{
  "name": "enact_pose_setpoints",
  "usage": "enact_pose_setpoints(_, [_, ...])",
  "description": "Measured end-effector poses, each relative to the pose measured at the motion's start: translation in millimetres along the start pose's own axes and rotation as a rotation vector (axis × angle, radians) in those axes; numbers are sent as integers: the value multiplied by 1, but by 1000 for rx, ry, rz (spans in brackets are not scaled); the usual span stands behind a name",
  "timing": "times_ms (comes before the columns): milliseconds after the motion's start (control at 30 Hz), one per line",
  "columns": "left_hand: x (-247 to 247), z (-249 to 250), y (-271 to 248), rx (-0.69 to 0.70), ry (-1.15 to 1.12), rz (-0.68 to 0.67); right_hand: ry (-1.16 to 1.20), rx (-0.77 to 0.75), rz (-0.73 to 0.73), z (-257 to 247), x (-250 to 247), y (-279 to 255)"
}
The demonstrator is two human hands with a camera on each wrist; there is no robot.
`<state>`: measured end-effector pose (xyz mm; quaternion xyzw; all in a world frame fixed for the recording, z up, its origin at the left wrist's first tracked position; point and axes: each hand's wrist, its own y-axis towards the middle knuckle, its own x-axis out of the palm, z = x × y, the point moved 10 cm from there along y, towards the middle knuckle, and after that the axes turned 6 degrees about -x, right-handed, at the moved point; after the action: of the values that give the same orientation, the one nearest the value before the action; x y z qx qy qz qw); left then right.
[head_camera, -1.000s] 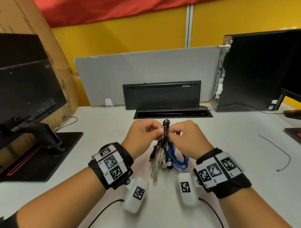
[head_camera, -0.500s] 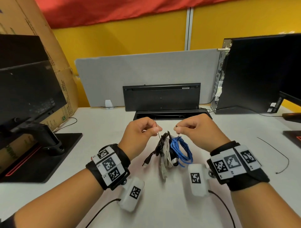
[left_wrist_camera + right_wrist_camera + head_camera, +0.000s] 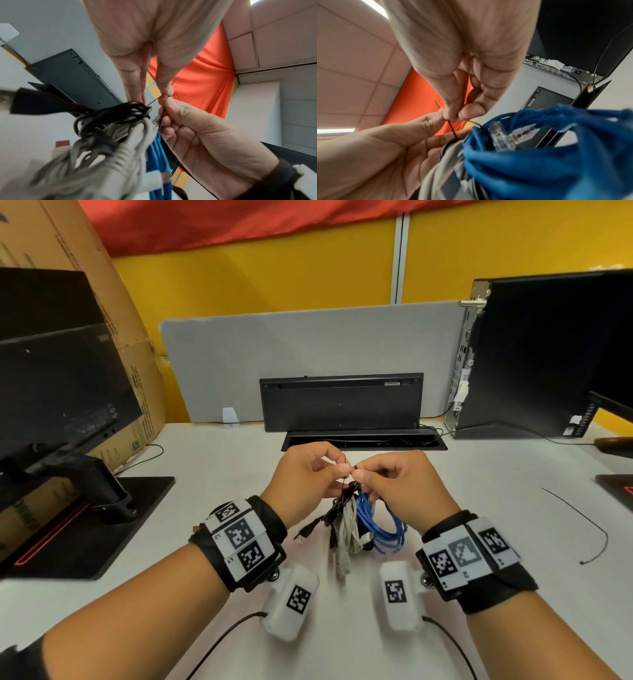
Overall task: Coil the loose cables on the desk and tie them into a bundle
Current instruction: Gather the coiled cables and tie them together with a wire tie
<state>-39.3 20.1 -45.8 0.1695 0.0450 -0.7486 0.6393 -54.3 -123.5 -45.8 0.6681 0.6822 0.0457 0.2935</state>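
Since the earlier frame the two hands, then drawn apart over the cables, have come back together, fingertips almost touching just above the bundle of coiled black, grey and blue cables (image 3: 359, 522), which hangs below them over the white tabletop (image 3: 513, 542). The thin black cable tie (image 3: 155, 101) runs up from the bundle's top to the meeting point, its long axis near upright. The left hand (image 3: 308, 474) pinches the tie's free tail between thumb and forefinger, the right hand (image 3: 394, 484) pinches its small head end, other fingers curled; I judge threading and cinching come next.
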Motion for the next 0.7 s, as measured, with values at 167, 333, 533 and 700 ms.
enact_pose_setpoints(167, [3,3,1,-13,-42,2,-26,-30,8,-1,3,-2])
enact_pose_setpoints(333, [4,4,0,-24,-98,-7,-56,-67,29,-6,1,-2])
enact_pose_setpoints(533, [3,7,-2,-25,-162,11,-58,-104,83,-8,-1,-1])
enact_pose_setpoints(700, [-2,5,-1,-66,-49,-71,-44,-101,58,0,-2,1])
